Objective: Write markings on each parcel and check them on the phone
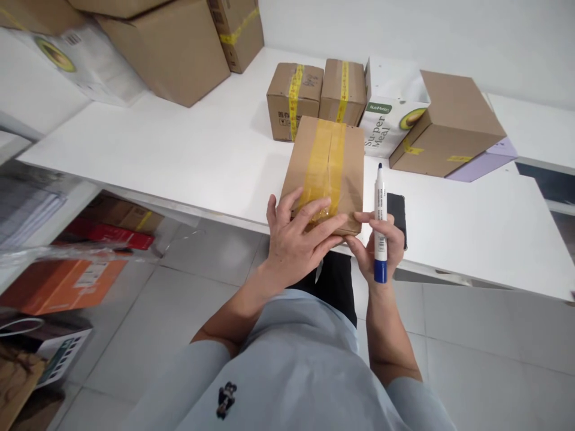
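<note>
A cardboard box (353, 155) with wide yellow tape down its top sits at the table's front edge, close to my body. My left hand (303, 236) lies spread over the near end of its top, fingers apart on the tape. In my right hand (390, 242) a white marker (380, 206) with a blue end stands nearly upright, its dark blue tip bare and pointing away from me. Thumb and index finger of that hand also touch the box's near right corner. Beside the right hand a black phone (398, 209) lies on the table, partly hidden by the fingers.
Behind the box stand two small taped cartons (294, 90), a white Super Meal box (390, 108) and a larger cardboard box (453, 123) on a lilac box (487, 161). Big cartons (179, 54) fill the back left of the white table (202, 143). An orange box (67, 281) is at lower left.
</note>
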Demonstrator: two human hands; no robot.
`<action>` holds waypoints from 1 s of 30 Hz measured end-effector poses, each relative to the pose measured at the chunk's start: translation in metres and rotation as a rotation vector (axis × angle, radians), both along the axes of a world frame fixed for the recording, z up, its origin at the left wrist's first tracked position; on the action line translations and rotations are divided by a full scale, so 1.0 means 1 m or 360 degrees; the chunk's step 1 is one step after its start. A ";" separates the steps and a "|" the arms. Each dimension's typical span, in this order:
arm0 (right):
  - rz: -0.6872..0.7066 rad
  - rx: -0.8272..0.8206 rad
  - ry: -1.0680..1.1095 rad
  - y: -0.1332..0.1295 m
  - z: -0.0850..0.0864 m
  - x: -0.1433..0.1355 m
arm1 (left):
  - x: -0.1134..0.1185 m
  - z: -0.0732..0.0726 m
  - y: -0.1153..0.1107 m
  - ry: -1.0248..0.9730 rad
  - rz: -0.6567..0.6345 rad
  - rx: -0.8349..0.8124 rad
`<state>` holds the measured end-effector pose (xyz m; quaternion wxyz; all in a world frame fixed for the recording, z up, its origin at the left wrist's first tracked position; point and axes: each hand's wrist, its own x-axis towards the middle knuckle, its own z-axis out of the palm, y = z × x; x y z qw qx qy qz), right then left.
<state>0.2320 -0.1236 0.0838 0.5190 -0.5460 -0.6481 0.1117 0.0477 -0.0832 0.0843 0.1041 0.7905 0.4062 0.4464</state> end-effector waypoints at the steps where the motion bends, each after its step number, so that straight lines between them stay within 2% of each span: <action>1: -0.0003 -0.0014 0.0047 -0.001 0.000 0.000 | 0.001 0.000 0.000 -0.0011 0.0008 -0.0008; 6: -0.0115 0.0109 0.0390 -0.004 0.005 -0.004 | 0.008 0.002 -0.004 -0.0014 0.0093 -0.0032; 11: -0.0448 0.0237 0.0710 -0.008 0.020 -0.008 | 0.018 -0.001 -0.006 -0.0077 0.0189 0.0013; 15: -0.0444 0.0303 0.0884 -0.015 0.034 -0.009 | 0.021 -0.005 -0.005 -0.0098 0.0187 0.0030; 19: -0.0595 0.0321 0.0941 -0.019 0.048 -0.012 | 0.020 -0.007 -0.005 -0.0104 0.0164 0.0019; 22: -0.0603 0.0339 0.0951 -0.018 0.054 -0.012 | 0.022 -0.007 -0.007 -0.0127 0.0166 0.0008; 30: -0.0542 0.0285 0.0922 -0.011 0.051 -0.013 | 0.028 -0.005 -0.005 -0.0131 0.0223 0.0032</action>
